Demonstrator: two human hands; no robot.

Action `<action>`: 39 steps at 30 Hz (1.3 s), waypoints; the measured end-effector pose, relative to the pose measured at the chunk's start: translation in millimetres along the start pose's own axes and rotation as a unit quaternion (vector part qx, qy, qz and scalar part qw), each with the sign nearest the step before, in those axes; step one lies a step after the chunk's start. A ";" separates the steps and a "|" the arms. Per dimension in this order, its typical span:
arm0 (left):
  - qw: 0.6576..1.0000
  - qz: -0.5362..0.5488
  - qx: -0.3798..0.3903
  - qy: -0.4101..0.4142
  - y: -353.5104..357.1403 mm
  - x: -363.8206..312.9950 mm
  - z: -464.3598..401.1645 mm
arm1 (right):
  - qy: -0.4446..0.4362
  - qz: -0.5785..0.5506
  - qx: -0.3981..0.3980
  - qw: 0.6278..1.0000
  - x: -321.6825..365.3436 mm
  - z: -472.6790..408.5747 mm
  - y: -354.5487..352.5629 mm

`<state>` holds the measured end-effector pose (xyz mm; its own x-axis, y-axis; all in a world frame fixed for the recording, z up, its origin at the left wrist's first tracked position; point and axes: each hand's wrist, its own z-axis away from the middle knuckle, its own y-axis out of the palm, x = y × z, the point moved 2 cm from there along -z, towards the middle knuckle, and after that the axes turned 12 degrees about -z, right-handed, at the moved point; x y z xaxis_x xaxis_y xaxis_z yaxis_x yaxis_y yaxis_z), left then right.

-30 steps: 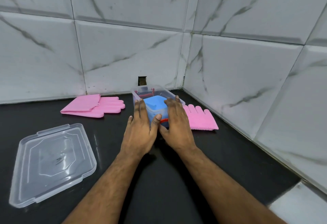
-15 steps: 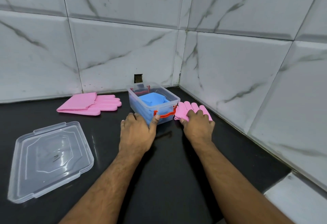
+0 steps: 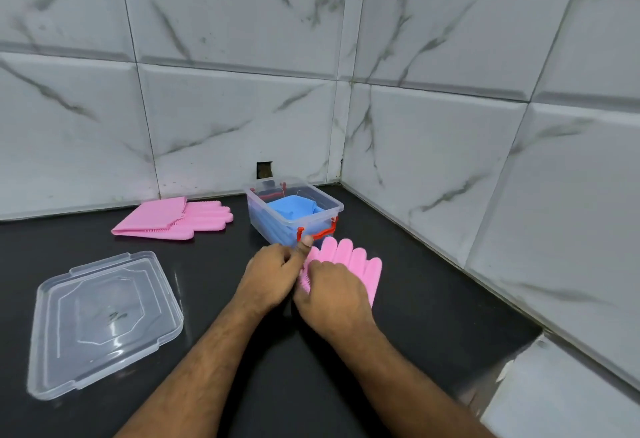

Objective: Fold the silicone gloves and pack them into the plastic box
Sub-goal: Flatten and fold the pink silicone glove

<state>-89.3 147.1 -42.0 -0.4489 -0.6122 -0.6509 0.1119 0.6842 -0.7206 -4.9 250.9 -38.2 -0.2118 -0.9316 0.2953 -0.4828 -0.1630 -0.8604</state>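
Note:
A clear plastic box point(image 3: 327, 208) with red handles stands near the wall corner, a folded blue silicone glove point(image 3: 291, 208) inside it. Just in front of the box lies a pink silicone glove point(image 3: 353, 259), fingers pointing away from me. My right hand point(image 3: 334, 297) lies on its near part and grips it. My left hand point(image 3: 273, 273) pinches the glove's left edge, thumb up by the box's red handle. A second pink glove point(image 3: 173, 219), folded, lies at the back left by the wall.
The clear box lid point(image 3: 104, 321) lies flat on the black counter point(image 3: 415, 302) at the left. Tiled walls close the back and right sides. The counter's right end drops to a white ledge point(image 3: 561, 392).
My right hand has pulled the pink glove from the box's right side toward the front. My left hand left the box and now pinches the glove's edge.

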 end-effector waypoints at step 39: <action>0.957 0.275 -0.091 -0.031 -48.7 4.9 62.6 | 0.130 -0.681 0.123 0.711 -29.6 42.4 -29.3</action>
<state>-41.5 85.9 -25.0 -0.3125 -0.1579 -0.9367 0.1576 0.9638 -0.2150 51.6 269.4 -39.4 0.1439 0.2297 0.9626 -0.2347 -0.9370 0.2587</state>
